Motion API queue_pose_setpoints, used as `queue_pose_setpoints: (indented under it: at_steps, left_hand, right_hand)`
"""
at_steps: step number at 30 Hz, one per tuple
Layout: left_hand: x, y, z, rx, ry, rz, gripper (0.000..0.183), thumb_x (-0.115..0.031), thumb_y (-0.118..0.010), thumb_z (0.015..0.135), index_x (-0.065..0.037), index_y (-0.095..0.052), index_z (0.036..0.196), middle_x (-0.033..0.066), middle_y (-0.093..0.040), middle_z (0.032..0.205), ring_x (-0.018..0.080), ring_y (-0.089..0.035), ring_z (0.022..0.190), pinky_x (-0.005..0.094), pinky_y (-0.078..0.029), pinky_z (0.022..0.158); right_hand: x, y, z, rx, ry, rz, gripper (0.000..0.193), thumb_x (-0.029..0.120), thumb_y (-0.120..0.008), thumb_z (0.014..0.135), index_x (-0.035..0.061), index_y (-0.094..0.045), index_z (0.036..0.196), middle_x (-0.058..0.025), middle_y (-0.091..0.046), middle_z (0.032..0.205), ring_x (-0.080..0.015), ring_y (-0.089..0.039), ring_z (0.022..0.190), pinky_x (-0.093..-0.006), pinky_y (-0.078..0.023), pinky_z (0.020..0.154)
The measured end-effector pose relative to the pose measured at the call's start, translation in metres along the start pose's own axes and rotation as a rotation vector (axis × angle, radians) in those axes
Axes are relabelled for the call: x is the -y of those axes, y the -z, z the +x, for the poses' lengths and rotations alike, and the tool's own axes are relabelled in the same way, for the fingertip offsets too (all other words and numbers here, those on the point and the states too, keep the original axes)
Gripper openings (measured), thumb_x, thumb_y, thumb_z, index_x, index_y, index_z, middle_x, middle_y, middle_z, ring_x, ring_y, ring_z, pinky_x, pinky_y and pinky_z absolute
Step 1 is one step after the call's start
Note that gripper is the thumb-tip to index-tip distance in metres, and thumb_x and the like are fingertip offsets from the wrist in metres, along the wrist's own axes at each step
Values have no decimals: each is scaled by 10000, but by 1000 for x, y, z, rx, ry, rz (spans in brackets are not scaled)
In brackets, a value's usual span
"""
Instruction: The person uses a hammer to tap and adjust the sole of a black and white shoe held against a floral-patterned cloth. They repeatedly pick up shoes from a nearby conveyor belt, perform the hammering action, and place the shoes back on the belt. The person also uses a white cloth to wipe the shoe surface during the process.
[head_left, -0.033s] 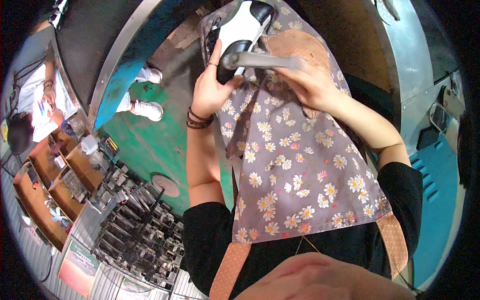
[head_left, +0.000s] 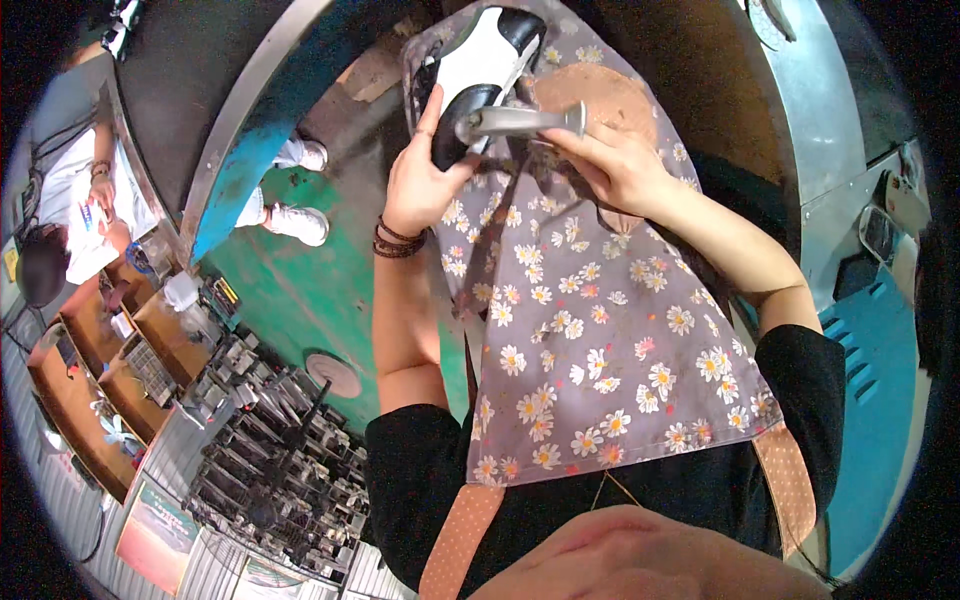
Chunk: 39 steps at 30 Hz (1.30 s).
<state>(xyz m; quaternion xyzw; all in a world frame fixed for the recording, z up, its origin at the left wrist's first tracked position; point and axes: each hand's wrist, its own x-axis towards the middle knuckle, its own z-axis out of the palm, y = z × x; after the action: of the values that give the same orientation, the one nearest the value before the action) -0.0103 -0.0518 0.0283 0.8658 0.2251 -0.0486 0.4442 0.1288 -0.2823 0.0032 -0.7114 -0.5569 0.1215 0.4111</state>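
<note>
A black-and-white shoe (head_left: 478,62) lies over the top of my flowered apron (head_left: 600,330), toe or heel end not clearly told. My left hand (head_left: 420,185) grips its near black end, the index finger stretched along one side and the thumb against the other. In my right hand (head_left: 620,165) is a grey metal hammer (head_left: 520,122); its rounded end is over the near end of the shoe and its flared end is by my fingers. The grip of the hammer is mostly hidden by my hand.
A brown patch (head_left: 595,95) on the apron lies beyond my right hand. Curved metal-edged worktops (head_left: 250,105) stand at both sides. Left, another person in white (head_left: 100,195) works near wooden shelves (head_left: 110,365). A rack of dark metal parts (head_left: 280,460) stands at lower left.
The hammer, blurred before, now shows sharply, its rounded end a little farther right. My left hand and the shoe have barely shifted.
</note>
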Motion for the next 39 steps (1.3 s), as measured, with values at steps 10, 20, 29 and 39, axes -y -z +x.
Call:
queue_pose_setpoints:
  at_steps: [10,20,29,39]
  left_hand:
    - [31,3,4,-26,48,-747,567,-45,-701,842,65,-474,1350,133,-607,1271,198,-596,1126,344,-465,992]
    - [27,-60,7,-278,-172,-186,730,26,-697,680,-43,-486,1375,201,-601,1274,322,-589,1180,357,-458,995]
    - [20,-73,-3,-370,-237,33,720,7,-671,685,-63,-470,1373,213,-546,1327,372,-534,1222,398,-429,1036]
    - [18,-82,-4,-417,-287,70,741,44,-683,661,-35,-462,1364,230,-549,1312,395,-521,1232,406,-418,1051]
  right_hand:
    - [9,26,4,-347,45,76,447,-29,-606,862,-15,-538,1304,-186,-618,1234,-343,-605,1141,-402,-456,989]
    - [33,77,44,-375,10,17,493,47,-572,922,97,-482,1404,-172,-635,1232,-332,-670,1005,-367,-533,826]
    - [34,73,61,240,-212,-206,549,25,-581,898,193,-491,1413,-164,-650,956,-331,-659,874,-402,-518,773]
    - [43,75,54,332,-77,-309,649,48,-617,846,236,-447,1443,-128,-545,784,-332,-608,670,-427,-500,587]
